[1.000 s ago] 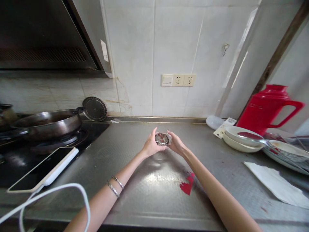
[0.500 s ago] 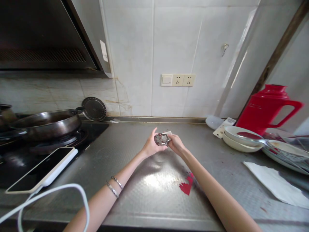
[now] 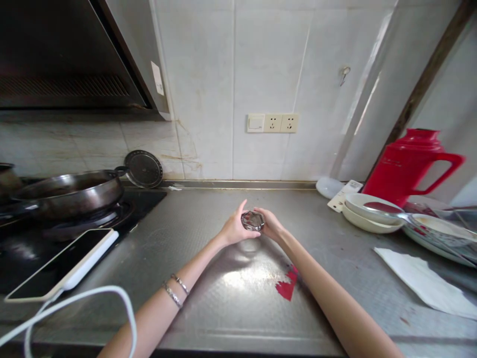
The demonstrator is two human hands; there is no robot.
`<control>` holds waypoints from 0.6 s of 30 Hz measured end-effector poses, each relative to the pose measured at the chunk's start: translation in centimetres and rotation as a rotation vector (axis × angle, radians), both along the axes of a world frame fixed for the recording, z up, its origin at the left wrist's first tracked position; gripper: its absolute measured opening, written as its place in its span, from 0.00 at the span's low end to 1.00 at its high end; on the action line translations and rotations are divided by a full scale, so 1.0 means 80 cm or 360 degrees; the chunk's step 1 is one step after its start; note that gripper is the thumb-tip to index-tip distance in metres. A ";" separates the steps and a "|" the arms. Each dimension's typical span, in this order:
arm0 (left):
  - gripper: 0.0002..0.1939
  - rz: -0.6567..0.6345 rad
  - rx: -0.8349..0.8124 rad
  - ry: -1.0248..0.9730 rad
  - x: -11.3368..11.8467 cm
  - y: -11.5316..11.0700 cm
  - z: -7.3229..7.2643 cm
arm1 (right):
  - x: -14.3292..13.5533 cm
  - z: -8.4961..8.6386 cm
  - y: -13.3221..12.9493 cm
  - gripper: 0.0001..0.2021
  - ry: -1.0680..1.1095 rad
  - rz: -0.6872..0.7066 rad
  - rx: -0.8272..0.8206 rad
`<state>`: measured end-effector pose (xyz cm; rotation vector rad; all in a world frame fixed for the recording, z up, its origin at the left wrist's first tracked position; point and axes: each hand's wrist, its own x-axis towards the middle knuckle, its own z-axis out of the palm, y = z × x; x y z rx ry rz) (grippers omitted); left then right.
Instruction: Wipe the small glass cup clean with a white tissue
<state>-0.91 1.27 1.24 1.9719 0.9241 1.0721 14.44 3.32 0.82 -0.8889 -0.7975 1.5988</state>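
Note:
A small clear glass dish with a faceted rim is held between both hands above the metal counter. My left hand wraps its left side, thumb pointing up and fingers beneath. On the right edge, my right hand grips the same dish, its fingertips partly hidden behind the glass. The tissue seen earlier no longer shows. A red torn patch lies on the counter beside my right forearm.
Left, a steel pan sits on the black stove, with a phone and white cable in front. Right are a red thermos, stacked bowls, a plate and white paper.
Both hands have moved slightly right and down with the glass dish. The pale tissue at my right fingers has gone from sight, and the dish shows clearer inside.

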 end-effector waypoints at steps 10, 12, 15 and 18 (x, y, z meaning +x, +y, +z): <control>0.63 0.0162 0.0045 0.0197 0.002 -0.003 0.001 | -0.006 -0.009 -0.003 0.24 0.0046 0.0143 0.0062; 0.62 0.0260 0.0057 0.0245 0.004 -0.004 0.003 | -0.009 -0.011 -0.002 0.25 0.0027 0.0072 0.0123; 0.60 0.0360 0.0090 0.0330 0.003 -0.003 0.002 | -0.016 -0.011 -0.004 0.26 0.0019 -0.0036 0.0211; 0.56 0.0402 0.0190 0.0363 -0.001 -0.001 -0.002 | -0.026 -0.011 -0.007 0.25 -0.0011 -0.0170 0.0268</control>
